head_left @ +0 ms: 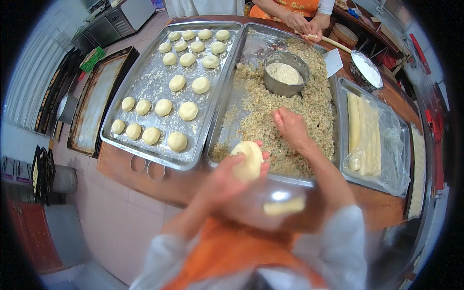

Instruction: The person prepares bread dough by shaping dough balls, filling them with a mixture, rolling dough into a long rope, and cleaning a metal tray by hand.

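A flattened pale dough round (pixel 248 163) rests in my left hand (pixel 225 178), with the thumb over its near edge and the fingers around its far side. This hand is just in front of the filling tray. Over the crumbly, speckled filling (pixel 275 128) hovers my right hand (pixel 294 127), its fingers curled closed; whatever they hold, if anything, is hidden. A round metal tin (pixel 278 87) with pale grains in it sits in the filling beyond that hand. Nearer me, a short piece of dough (pixel 284 206) lies on the work surface.
At left, a metal tray (pixel 159 163) carries several round filled dough pieces. At right, another tray (pixel 406 145) holds long dough strips under clear plastic. Across the table, a co-worker's hands (pixel 309 26) work a dough rope. Nearby stands a bowl of white powder (pixel 366 71).
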Demonstrator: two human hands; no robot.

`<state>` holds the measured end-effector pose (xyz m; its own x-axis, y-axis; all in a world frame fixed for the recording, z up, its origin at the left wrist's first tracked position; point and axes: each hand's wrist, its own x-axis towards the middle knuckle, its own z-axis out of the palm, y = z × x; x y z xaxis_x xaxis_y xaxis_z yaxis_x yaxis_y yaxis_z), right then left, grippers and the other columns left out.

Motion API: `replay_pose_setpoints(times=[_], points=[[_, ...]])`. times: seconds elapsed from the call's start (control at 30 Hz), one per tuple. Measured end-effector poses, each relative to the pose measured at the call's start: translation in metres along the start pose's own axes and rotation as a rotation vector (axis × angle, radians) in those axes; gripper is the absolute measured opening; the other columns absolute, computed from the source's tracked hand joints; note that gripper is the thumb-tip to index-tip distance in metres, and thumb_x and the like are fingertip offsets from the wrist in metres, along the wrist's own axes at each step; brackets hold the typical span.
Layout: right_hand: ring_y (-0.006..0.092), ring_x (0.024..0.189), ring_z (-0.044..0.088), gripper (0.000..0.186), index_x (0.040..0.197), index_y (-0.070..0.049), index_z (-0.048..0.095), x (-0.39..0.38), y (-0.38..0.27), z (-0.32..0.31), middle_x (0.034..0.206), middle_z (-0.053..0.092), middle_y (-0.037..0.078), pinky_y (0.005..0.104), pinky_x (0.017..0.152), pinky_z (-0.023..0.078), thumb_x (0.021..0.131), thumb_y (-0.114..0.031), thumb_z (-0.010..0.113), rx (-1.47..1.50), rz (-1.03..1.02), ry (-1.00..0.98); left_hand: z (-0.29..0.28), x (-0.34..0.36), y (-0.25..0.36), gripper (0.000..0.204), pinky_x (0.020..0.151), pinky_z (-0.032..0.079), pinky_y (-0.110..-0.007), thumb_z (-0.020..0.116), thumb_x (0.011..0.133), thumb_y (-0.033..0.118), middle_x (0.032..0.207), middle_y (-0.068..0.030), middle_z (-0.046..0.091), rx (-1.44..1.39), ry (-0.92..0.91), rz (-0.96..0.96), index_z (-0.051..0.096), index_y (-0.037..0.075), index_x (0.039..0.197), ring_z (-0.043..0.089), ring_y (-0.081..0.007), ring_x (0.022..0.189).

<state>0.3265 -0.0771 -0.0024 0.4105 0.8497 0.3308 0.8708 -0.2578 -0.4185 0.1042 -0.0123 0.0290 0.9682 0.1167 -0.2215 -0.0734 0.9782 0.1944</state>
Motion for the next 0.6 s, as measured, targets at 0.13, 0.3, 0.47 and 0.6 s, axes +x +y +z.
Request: replay_pose_setpoints(times=[0.13,0.3,0.47,0.6], points=[[0.0165,0.055,0.051,0.027,0.081,-0.002,0.057,-0.002,-0.013,-0.025,0.071,0.057,0.008,0.0321,0.054,0.043,0.087,-0.027,0.05,0.542,0.307,0.054,0.002,0.013,0.0,0.054,0.09,0.045,-0.039,0.055,0.082,0.016,0.127,-0.0169,0.04,0.001,-0.027,0.045,0.032,0.009,0.13,0.047,-0.0308,0.111],[0.0106,0.053,0.047,0.031,0.072,-0.002,0.057,-0.006,-0.02,-0.023,0.061,0.055,0.001,0.0271,0.052,0.039,0.088,-0.028,0.05,0.605,0.147,0.291,-0.002,0.021,-0.001,0.052,0.091,0.044,-0.04,0.054,0.083,0.015,0.128,-0.0177,0.038,-0.012,-0.023,0.026,0.032,0.013,0.13,0.047,-0.0326,0.111],[0.0071,0.051,0.043,0.037,0.067,-0.004,0.053,-0.016,-0.011,-0.027,0.056,0.05,-0.001,0.0229,0.048,0.034,0.091,-0.031,0.047,0.808,0.424,-0.006,0.0,0.025,-0.002,0.052,0.091,0.044,-0.042,0.054,0.083,0.019,0.129,-0.0184,0.038,0.018,0.004,0.018,0.033,0.015,0.13,0.045,-0.0351,0.113],[0.0085,0.06,0.05,0.038,0.084,-0.003,0.058,-0.016,-0.004,-0.029,0.066,0.054,0.002,0.0216,0.055,0.039,0.092,-0.036,0.042,1.036,0.628,-0.194,0.01,0.031,0.001,0.049,0.093,0.04,-0.043,0.054,0.084,0.026,0.13,-0.0186,0.038,-0.097,-0.021,0.05,0.037,0.014,0.129,0.043,-0.0346,0.116]])
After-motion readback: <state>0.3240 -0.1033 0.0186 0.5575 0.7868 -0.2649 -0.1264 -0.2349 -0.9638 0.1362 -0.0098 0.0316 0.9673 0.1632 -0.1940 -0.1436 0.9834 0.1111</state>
